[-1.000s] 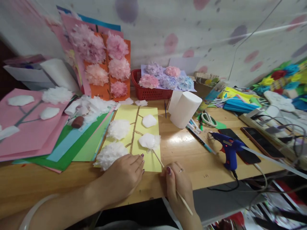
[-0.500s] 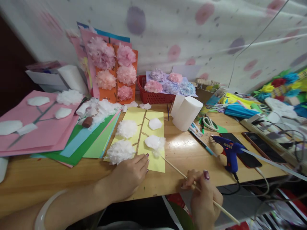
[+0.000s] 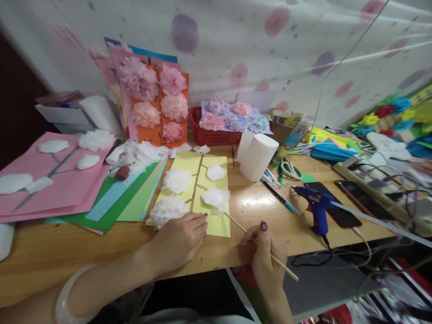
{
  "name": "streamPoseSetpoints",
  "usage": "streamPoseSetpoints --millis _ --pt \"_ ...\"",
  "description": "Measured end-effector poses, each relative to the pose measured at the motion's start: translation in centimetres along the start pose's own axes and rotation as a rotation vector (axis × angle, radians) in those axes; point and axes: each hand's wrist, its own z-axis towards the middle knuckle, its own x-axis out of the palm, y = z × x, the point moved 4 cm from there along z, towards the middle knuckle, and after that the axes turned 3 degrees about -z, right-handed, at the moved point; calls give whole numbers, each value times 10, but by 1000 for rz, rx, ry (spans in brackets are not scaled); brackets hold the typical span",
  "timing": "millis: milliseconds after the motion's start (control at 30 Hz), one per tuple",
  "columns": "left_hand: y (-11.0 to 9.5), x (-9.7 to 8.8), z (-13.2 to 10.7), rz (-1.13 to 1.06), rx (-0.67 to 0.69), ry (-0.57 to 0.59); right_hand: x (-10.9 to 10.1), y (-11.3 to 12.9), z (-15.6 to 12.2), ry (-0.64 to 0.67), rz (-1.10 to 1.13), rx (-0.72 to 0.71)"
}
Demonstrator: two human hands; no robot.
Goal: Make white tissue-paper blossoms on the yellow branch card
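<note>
A yellow sheet of paper [image 3: 219, 225] bears a drawn brown branch. On its left are two fluffy white tissue flowers [image 3: 176, 181]; on its right lies a flat white tissue piece [image 3: 215, 173]. Below that is another white tissue piece [image 3: 213, 197] with a thin, loose tissue edge. My left hand [image 3: 184, 236] rests flat across the sheet's lower edge, beside the lower flower. In my right hand [image 3: 269, 254] is a thin wooden stick [image 3: 236, 225], gripped between thumb and fingers. Its far tip meets the loose tissue edge; whether tissue is stuck to it I cannot tell.
Right of the sheet stand a white paper roll [image 3: 259, 157], a marker [image 3: 280, 195], scissors [image 3: 290, 170] and a blue glue gun [image 3: 319, 207] beside two phones. Colored papers [image 3: 135, 202] and tissue scraps lie left. A red basket [image 3: 216, 137] holds tissue flowers behind.
My right hand has moved left and up with the stick, bringing the loose tissue at its tip up closer against the lower tissue piece. My left hand stays on the sheet.
</note>
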Motion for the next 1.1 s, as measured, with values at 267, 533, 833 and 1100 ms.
streamPoseSetpoints --millis 267,533,833,1100 --pt "-5 -2 0 82 69 -42 14 -3 9 97 -65 -49" --pt "-7 -1 -1 119 87 -20 -9 -11 11 -50 139 238" --pt "-9 2 -3 171 104 5 -24 3 14 -173 550 101" --pt "-2 -23 13 -516 -440 -133 -12 9 14 -28 833 216"
